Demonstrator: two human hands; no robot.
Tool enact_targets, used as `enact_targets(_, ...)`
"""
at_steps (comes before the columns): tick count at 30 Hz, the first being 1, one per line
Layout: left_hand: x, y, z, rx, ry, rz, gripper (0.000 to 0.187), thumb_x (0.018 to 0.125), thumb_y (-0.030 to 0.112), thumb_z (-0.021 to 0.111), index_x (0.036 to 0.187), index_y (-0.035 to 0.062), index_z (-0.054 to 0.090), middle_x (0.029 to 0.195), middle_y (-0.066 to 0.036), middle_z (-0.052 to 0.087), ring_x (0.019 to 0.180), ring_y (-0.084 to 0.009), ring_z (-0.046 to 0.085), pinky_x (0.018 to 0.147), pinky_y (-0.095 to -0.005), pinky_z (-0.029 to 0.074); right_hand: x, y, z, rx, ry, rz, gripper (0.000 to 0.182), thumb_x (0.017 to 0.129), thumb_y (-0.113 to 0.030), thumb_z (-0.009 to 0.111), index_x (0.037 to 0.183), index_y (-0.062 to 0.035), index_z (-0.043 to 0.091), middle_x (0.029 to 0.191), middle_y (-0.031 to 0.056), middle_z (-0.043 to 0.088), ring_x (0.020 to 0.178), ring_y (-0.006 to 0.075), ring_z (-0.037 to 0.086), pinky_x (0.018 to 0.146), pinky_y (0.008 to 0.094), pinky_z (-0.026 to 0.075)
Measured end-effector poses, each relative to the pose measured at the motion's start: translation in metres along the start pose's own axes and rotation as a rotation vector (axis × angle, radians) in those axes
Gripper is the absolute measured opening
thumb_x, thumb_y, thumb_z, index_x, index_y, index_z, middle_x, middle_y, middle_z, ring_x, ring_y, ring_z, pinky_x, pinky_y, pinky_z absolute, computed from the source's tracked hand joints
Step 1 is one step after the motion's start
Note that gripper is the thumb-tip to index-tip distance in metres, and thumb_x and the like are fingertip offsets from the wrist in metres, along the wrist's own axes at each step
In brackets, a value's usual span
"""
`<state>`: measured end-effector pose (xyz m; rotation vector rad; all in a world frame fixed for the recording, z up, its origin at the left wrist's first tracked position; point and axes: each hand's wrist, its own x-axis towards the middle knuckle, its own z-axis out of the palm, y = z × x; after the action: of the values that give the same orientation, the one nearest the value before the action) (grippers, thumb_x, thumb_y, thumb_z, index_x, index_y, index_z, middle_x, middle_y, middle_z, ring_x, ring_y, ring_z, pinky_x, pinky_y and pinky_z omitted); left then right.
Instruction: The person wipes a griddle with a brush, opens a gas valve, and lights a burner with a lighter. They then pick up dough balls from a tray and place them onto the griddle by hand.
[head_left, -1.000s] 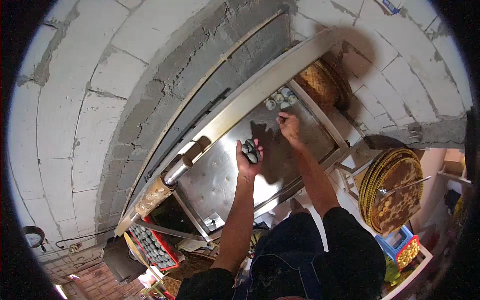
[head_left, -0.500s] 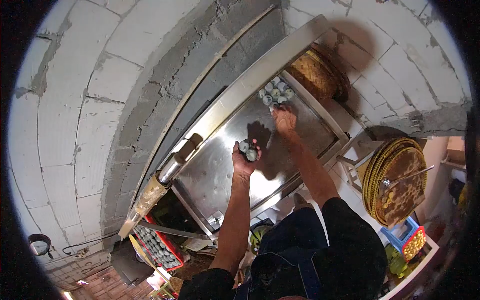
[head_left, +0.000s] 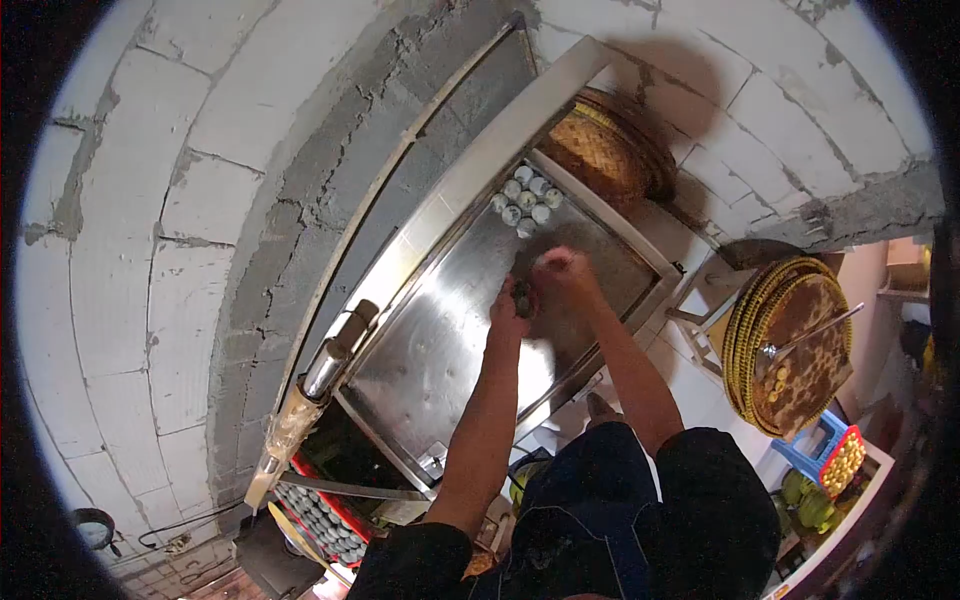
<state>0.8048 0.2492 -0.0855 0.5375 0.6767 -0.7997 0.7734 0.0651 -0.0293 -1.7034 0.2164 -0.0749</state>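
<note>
Several round, grey-white mottled balls [head_left: 526, 200] sit close together at the far corner of a shiny metal tray [head_left: 420, 350]. Over the middle of this tray my left hand [head_left: 512, 308] is cupped, palm up, around mottled balls [head_left: 522, 297]; shadow and fingers hide how many. Just to its right, my right hand [head_left: 566, 268] is raised with bent fingers, smeared by motion. Whether anything is between those fingers I cannot make out.
Woven baskets [head_left: 610, 150] lean against the wall behind the tray. At right stand stacked round woven trays [head_left: 790, 345] with a metal utensil on top. A red crate [head_left: 335, 520] of grey balls sits lower left. A raised metal rim [head_left: 440, 205] borders the wall side.
My right hand has come away from the group of balls and back beside my left hand. My left hand has shifted slightly right. The view has moved a little.
</note>
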Motion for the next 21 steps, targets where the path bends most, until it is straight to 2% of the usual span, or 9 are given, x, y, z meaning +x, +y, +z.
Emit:
enact_targets(2,0.001,-0.006,-0.007,0.186,-0.1,0.102,0.035,0.101,0.042,0.05,0.114,0.0124,0.063,0.096,-0.008,0.069,0.08,-0.0233,0.065,0.065,-0.0443,0.057,0.027,0.036,-0.008,0.269,0.379,0.003,0.026,0.088,-0.026,0.07,0.099,-0.0021,0.067,0.088,0.0132,0.069,0.074,0.0215,0.065,0.069,0.0387,0.053)
enact_targets(6,-0.01,-0.013,0.033,0.119,0.152,0.102,0.033,0.101,0.044,0.048,0.106,0.0137,0.058,0.094,-0.008,0.064,0.077,-0.0257,0.063,0.063,-0.0431,0.057,0.027,0.077,-0.01,0.132,0.048,0.449,0.027,0.087,-0.024,0.074,0.102,-0.0028,0.069,0.091,0.0026,0.067,0.088,0.0138,0.063,0.079,0.0328,0.052)
enact_targets(7,0.0,-0.015,0.023,0.158,0.207,0.061,0.037,0.099,0.046,0.051,0.106,0.0115,0.062,0.093,-0.007,0.065,0.077,-0.0246,0.063,0.063,-0.043,0.056,0.006,0.097,0.008,-0.227,0.003,-0.001,0.027,0.086,-0.025,0.074,0.102,-0.003,0.069,0.09,0.0026,0.067,0.085,0.013,0.063,0.077,0.0318,0.053)
enact_targets(9,0.007,-0.019,0.017,0.193,0.259,0.022,0.041,0.098,0.048,0.053,0.106,0.0094,0.066,0.091,-0.006,0.067,0.076,-0.0234,0.064,0.063,-0.043,0.056,-0.005,0.073,0.011,-0.583,-0.046,-0.459,0.027,0.085,-0.025,0.075,0.101,-0.0032,0.069,0.09,0.0025,0.067,0.082,0.0123,0.064,0.076,0.0309,0.053)
enact_targets(11,0.007,-0.021,0.016,0.338,0.276,0.047,0.04,0.097,0.047,0.054,0.105,0.0097,0.066,0.09,-0.006,0.067,0.077,-0.0229,0.063,0.065,-0.0418,0.056,-0.009,-0.027,-0.011,-0.318,-0.216,0.294,0.027,0.087,-0.026,0.073,0.103,-0.004,0.07,0.093,0.0055,0.068,0.082,0.0119,0.063,0.074,0.0311,0.053)
enact_targets(15,0.015,-0.033,-0.004,0.134,0.208,0.076,0.039,0.098,0.045,0.053,0.107,0.0093,0.064,0.093,-0.007,0.067,0.082,-0.0222,0.063,0.066,-0.0408,0.055,0.03,0.071,-0.014,0.049,-0.056,0.314,0.028,0.086,-0.025,0.073,0.102,-0.0022,0.07,0.093,0.0082,0.07,0.08,0.0133,0.064,0.072,0.0324,0.053)
enact_targets(18,-0.015,-0.033,0.018,0.887,-0.036,0.57,0.036,0.102,0.044,0.042,0.117,0.0145,0.054,0.105,-0.009,0.059,0.093,-0.0253,0.059,0.065,-0.0452,0.058,0.039,0.107,0.002,-0.172,0.159,0.337,0.043,0.083,-0.041,0.074,0.1,-0.0018,0.072,0.082,0.0153,0.071,0.077,0.0259,0.067,0.076,0.0406,0.053)
enact_targets(20,-0.015,-0.026,0.025,0.535,0.113,0.084,0.043,0.099,0.051,0.046,0.116,0.0126,0.058,0.113,-0.009,0.061,0.098,-0.0229,0.06,0.075,-0.042,0.057,0.015,0.086,0.012,0.004,-0.145,0.306,0.041,0.084,-0.039,0.074,0.1,-0.0015,0.072,0.088,0.0147,0.072,0.081,0.0249,0.067,0.077,0.0401,0.053)
enact_targets(21,-0.025,-0.026,0.038,0.53,0.115,0.083,0.043,0.099,0.051,0.046,0.116,0.0126,0.058,0.113,-0.009,0.061,0.098,-0.0229,0.06,0.075,-0.042,0.057,0.006,0.07,0.012,0.062,-0.248,0.299,0.041,0.084,-0.039,0.074,0.1,-0.0014,0.072,0.091,0.0145,0.072,0.083,0.0245,0.067,0.077,0.04,0.053)
